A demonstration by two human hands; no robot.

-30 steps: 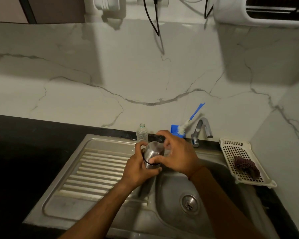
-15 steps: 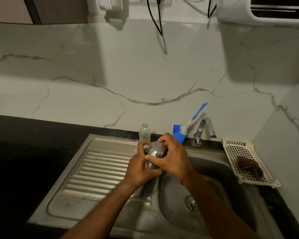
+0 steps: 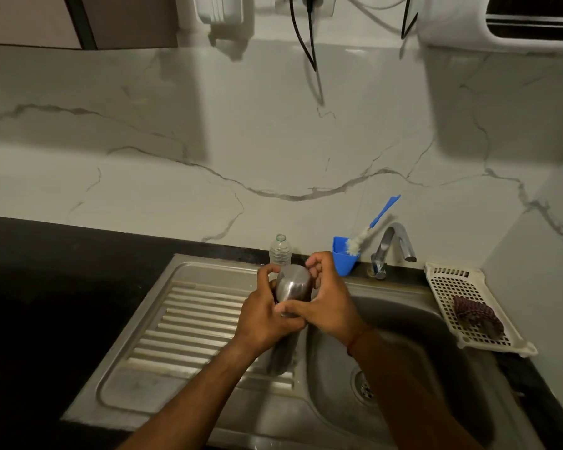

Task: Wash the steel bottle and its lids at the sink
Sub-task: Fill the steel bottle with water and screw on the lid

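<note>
Steel bottle (image 3: 291, 285) sits between both hands, above the strip where the ribbed drainboard (image 3: 192, 323) meets the basin (image 3: 420, 323) of the sink (image 3: 163, 396). It leans a little, its rounded closed end up and toward the wall, and its lower body runs down behind the left wrist toward the right edge of the drainboard. Whether that lower end touches the steel cannot be told.

The left hand (image 3: 267, 319) wraps the bottle from the left, its fingers curled round the body and the thumb up near the top. The right hand (image 3: 327, 303) grasps it from the right, thumb lying across the front and fingers bent over the upper end. A red thread (image 3: 358, 339) circles the right wrist.

Behind the hands, a small clear plastic bottle (image 3: 281, 250) stands upright at the back rim of the sink. Just to its right a blue cup (image 3: 343, 263) holds a bottle brush (image 3: 371, 227), tilted to the right, and beside that stands the tap (image 3: 395, 243). A white perforated tray (image 3: 449, 287) lies on the black tabletop (image 3: 46, 287) to the right of the basin, with a dark scrubber (image 3: 476, 316) in it. The drain (image 3: 364, 384) shows at the bottom of the basin.
</note>
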